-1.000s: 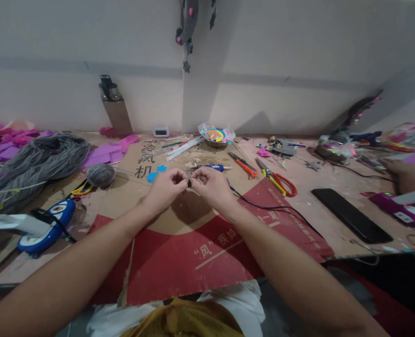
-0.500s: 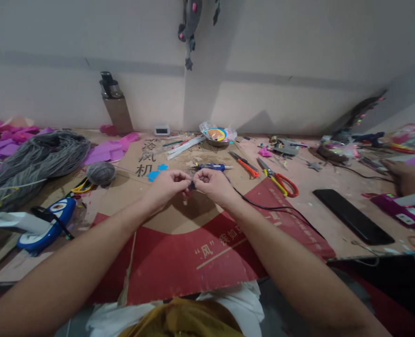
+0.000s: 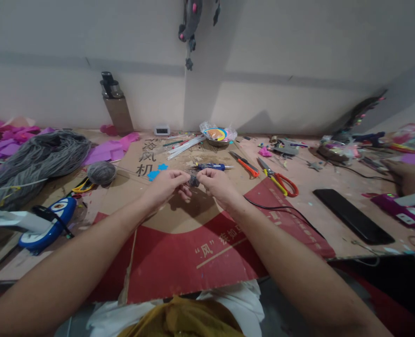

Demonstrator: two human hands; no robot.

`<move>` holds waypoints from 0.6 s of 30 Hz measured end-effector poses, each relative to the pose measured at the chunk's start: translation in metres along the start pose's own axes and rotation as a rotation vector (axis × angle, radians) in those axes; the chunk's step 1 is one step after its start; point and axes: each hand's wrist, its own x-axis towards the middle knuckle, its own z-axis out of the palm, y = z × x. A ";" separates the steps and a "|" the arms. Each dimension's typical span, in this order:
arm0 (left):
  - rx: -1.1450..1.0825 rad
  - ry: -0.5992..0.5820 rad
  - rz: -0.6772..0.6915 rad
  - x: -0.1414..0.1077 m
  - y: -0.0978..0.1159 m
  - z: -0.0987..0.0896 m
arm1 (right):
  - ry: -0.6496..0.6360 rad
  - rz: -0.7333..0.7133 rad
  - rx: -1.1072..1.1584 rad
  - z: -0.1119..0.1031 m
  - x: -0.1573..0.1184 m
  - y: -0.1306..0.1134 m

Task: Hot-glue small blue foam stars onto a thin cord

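Between my fingertips is a small dark grey piece, too small to make out in detail. My left hand pinches its left side, with the lower fingers curled beneath. From the right, my right hand pinches the other side between thumb and forefinger. Both hands are above the cardboard sheet. Just behind them lies a blue tool, and blue cutouts lie left of it. A ball of grey yarn sits left of my left hand.
Orange-handled scissors, a cutter and a black phone lie to the right. At far left are a grey yarn skein and a blue device. Another person's hand is at far right.
My hands have parted slightly, and more of the grey piece shows between them. The lower fingers of my left hand have spread a little.
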 end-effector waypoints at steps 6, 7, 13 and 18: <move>0.040 0.039 0.027 0.000 -0.005 0.001 | 0.010 0.030 0.067 0.003 -0.001 0.000; 0.054 0.048 0.032 0.000 -0.005 0.001 | 0.015 0.012 0.055 0.004 -0.001 0.001; 0.015 0.087 0.043 0.000 -0.001 0.001 | -0.004 -0.066 0.010 0.008 -0.004 0.002; -0.083 0.072 -0.011 0.000 -0.001 0.001 | -0.016 -0.089 0.007 0.007 -0.004 0.001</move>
